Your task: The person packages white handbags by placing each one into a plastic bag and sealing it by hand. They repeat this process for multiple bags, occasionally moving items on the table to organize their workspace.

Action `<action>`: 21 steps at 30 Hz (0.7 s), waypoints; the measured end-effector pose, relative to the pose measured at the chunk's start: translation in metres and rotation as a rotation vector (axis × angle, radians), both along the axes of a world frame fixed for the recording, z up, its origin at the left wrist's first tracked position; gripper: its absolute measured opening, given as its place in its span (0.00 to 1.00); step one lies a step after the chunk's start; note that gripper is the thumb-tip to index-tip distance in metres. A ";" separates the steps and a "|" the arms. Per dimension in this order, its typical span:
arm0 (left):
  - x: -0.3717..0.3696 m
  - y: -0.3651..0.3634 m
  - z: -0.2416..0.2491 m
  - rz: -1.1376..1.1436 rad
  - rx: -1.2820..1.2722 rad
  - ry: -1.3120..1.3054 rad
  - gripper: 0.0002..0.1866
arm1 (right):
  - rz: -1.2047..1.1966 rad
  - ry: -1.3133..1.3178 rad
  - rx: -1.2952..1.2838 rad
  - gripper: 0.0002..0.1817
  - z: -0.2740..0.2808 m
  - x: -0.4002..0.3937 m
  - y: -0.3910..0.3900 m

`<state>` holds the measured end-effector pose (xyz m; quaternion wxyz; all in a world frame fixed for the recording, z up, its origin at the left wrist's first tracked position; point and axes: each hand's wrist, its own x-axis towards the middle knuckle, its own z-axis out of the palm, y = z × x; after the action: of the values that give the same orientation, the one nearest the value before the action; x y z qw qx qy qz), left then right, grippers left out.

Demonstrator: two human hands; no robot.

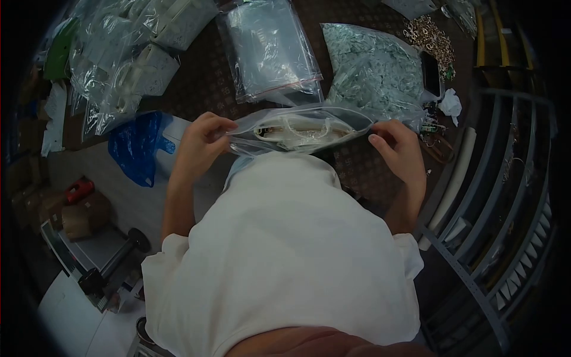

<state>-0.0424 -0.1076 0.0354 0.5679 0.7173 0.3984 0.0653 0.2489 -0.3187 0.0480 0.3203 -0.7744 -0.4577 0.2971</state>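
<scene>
A clear plastic bag (245, 144) is stretched sideways between my two hands, close in front of my body, with its mouth spread apart. Inside it sits a white handbag (304, 139), seen from above, with what looks like clear wrapping on it. My left hand (202, 146) is closed on the left end of the plastic bag's mouth. The right end is pinched between the thumb and fingers of my right hand (399, 150). The lower part of the handbag is hidden from this angle.
Flat clear bags (270, 50) lie in a stack beyond my hands. Right of them rests a bag of small pale-green packets (375, 68), near a pile of gold-coloured metal pieces (429, 38). Wrapped white bags (148, 71) and a blue plastic bag (137, 149) are left; metal racks (476, 238) stand right.
</scene>
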 end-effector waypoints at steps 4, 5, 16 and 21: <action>0.001 -0.001 0.007 0.128 0.050 -0.025 0.09 | 0.057 0.048 0.245 0.15 -0.011 0.012 -0.002; 0.000 -0.001 0.007 0.148 0.039 -0.025 0.09 | 0.050 0.048 0.245 0.15 -0.016 0.013 -0.002; -0.021 0.026 -0.003 0.201 -0.009 -0.008 0.08 | 0.115 -0.104 0.583 0.05 -0.051 0.016 0.002; 0.081 -0.035 0.067 -0.357 0.707 -0.104 0.22 | 0.140 -0.113 0.621 0.06 -0.054 0.014 -0.005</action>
<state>0.0390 -0.1423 0.1027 0.3078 0.9222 0.1912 0.1350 0.2632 -0.3240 -0.0062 0.4941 -0.6216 -0.5956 0.1213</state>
